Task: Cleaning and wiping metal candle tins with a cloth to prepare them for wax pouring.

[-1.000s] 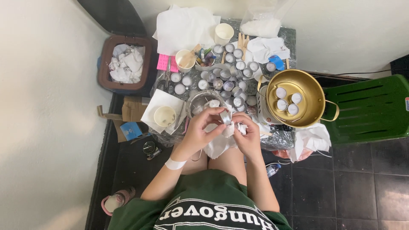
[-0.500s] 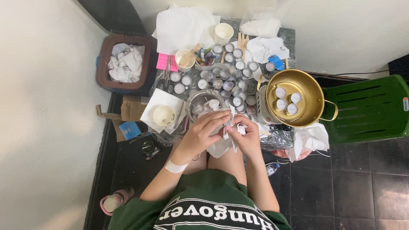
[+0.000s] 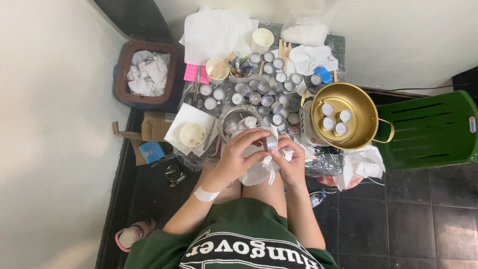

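Wiping small tin cup [image 3: 270, 143] lower, tissue-wrapped

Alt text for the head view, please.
Seen from above, a seated person's left hand and right hand hold a small metal cup in white tissue, beside a cluttered table with a gold pot.

The left hand [image 3: 244, 152] and right hand [image 3: 291, 162] cover most of the small metal cup [image 3: 271, 143] and white tissue [image 3: 256, 172]. The person's legs are cut off at the near edge.
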